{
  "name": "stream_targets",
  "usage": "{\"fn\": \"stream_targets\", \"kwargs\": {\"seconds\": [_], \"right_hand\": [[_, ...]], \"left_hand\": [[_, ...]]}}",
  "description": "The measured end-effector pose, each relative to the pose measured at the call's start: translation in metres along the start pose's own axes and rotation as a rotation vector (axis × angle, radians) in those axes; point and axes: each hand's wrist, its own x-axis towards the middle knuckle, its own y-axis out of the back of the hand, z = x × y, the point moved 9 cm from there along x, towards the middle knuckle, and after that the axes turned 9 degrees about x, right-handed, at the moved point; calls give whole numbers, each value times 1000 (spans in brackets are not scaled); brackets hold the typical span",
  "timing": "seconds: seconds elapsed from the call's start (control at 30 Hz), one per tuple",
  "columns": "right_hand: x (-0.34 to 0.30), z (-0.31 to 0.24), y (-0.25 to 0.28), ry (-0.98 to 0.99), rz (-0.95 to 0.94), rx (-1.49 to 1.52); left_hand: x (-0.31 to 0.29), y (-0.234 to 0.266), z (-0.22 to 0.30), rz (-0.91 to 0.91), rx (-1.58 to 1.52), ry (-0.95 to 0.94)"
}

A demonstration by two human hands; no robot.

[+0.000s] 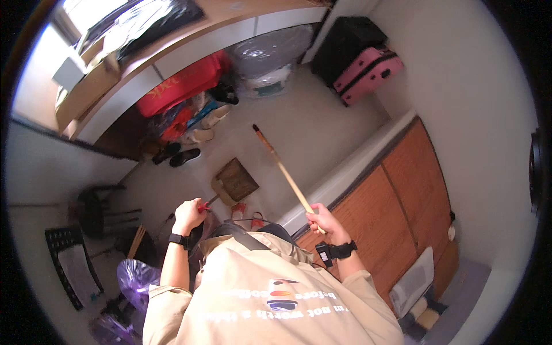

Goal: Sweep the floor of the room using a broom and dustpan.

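The person's right hand [325, 221] is closed round the near end of a long pale stick [286, 173], which slants forward and to the left over the grey floor [307, 118] and darkens to brown, then black, at its far tip. Whether that tip touches the floor I cannot tell. The left hand [188, 215] is also closed—it grips a red handle [203, 206], mostly hidden by the fingers. A thin rod runs from there toward a square brown pan [238, 180] with a tan edge, near the person's feet and to the left of the stick. Both wrists carry black bands.

Ahead, dark shoes [184, 157] and light slippers [215, 117] lie on the floor beside the long bench [247, 11]. Under it sit a big red bag [184, 86] and a bundle in clear plastic [270, 52]. Farther right, a pink suitcase [368, 75] stands against a black one.

Brown wooden boards [368, 201] with a pale edge stretch along the right, just beside the right hand. On the left are a dark stool [103, 215] and—lower down—shiny purple plastic bags [138, 282].
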Motion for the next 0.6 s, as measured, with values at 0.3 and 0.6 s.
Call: {"fn": "stream_targets", "kwargs": {"seconds": [0.3,0.6], "right_hand": [[120,-22,-29,253,216,-616],[104,56,-89,-68,-125,-894]], "left_hand": [[-80,-14,-22,87,-82,258],[-121,-63,-43,62,-212,445]]}}
